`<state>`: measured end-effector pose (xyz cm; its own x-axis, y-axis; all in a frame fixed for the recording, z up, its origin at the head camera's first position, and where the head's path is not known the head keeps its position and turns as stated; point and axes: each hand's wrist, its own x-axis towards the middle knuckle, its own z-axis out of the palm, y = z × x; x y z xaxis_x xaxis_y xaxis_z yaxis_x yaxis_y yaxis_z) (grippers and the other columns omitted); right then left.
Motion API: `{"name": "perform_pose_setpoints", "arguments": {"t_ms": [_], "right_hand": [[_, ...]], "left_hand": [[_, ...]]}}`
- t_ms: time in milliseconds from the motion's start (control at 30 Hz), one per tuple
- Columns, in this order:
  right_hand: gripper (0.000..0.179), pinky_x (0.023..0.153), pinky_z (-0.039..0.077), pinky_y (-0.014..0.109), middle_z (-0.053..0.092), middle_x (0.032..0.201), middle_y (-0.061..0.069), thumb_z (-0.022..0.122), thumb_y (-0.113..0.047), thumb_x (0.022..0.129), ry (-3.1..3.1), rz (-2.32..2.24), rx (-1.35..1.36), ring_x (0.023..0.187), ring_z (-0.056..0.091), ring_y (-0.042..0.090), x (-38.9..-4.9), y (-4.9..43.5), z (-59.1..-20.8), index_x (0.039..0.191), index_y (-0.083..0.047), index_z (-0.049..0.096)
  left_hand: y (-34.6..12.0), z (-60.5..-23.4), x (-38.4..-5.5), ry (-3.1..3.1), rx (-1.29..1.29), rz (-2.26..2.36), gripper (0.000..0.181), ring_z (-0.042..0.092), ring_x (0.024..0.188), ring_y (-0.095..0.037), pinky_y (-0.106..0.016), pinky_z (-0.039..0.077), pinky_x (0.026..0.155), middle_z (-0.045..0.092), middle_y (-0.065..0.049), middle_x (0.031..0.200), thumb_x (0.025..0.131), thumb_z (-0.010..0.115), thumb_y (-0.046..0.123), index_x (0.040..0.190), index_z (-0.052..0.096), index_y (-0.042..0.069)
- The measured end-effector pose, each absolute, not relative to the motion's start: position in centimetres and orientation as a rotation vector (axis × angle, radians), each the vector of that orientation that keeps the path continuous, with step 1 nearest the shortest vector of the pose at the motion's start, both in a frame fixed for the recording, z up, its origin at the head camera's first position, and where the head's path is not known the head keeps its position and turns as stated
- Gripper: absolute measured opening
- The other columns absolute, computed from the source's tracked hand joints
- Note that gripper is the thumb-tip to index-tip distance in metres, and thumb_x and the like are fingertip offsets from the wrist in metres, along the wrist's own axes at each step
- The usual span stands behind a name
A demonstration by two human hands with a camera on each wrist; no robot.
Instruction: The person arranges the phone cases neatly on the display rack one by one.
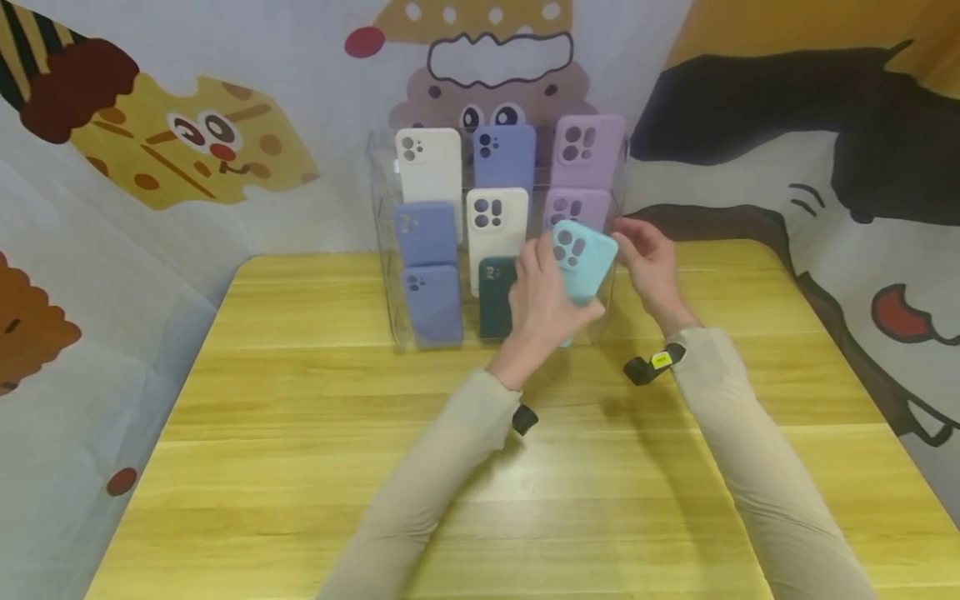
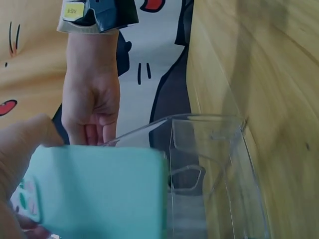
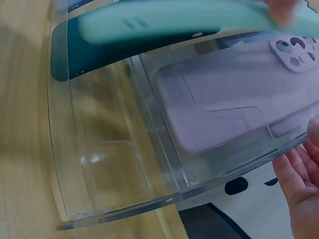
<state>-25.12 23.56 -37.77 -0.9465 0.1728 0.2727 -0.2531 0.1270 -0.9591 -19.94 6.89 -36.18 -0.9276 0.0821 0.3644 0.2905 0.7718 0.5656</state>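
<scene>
A turquoise phone case [image 1: 592, 265] is held by its edges in my left hand [image 1: 542, 292], in front of the right column of a clear tiered display rack [image 1: 386, 300]. In the left wrist view the case [image 2: 107, 191] is tilted above the rack's clear front slot. My right hand [image 1: 654, 265] pinches the rack's right side edge between thumb and fingers, as the right wrist view shows of the hand [image 3: 301, 199]. A dark green phone case [image 1: 493, 312] stands in the front tier just left of the turquoise one. Purple phone cases [image 1: 592, 162] stand behind it.
Blue phone cases [image 1: 433, 308] fill the rack's lower left, with white phone cases [image 1: 498, 242] and another blue case [image 1: 517, 162] in its upper tiers. The rack stands toward the back of a wooden table [image 1: 300, 467]. A cartoon-printed cloth [image 1: 315, 50] hangs behind.
</scene>
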Motion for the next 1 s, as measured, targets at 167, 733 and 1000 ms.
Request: {"name": "perform_pose_setpoints", "arguments": {"t_ms": [167,733,1000], "right_hand": [[0.026,0.08,0.053,0.017,0.062,0.1,-0.007,0.059,-0.006,0.092,-2.152,1.837,0.056,0.093,0.058,0.008,-25.1,23.9,-37.8,0.117,-0.002,0.061],[0.024,0.08,0.054,0.018,0.063,0.11,0.003,0.061,-0.004,0.09,-2.063,2.021,0.104,0.095,0.06,0.01,-25.1,24.1,-37.9,0.113,-0.001,0.062],[0.026,0.083,0.054,0.02,0.062,0.118,0.007,0.062,-0.01,0.091,-2.13,1.959,0.082,0.1,0.058,0.011,-25.0,24.2,-37.8,0.116,-0.002,0.061]], "left_hand": [[8.8,-36.4,-20.9,-2.528,-0.204,-0.953,0.106,0.046,0.102,-0.019,-0.024,0.053,0.064,0.036,-0.012,0.128,0.061,0.08,0.04,0.142,0.022,0.004],[11.7,-39.7,-21.6,-2.609,-0.012,-0.77,0.117,0.048,0.107,-0.025,-0.027,0.056,0.059,0.033,-0.018,0.133,0.064,0.079,0.049,0.148,0.005,0.012],[12.0,-40.9,-21.4,-2.601,-0.018,-0.646,0.116,0.049,0.106,-0.027,-0.026,0.055,0.054,0.033,-0.019,0.131,0.064,0.077,0.052,0.148,0.008,0.013]]}}
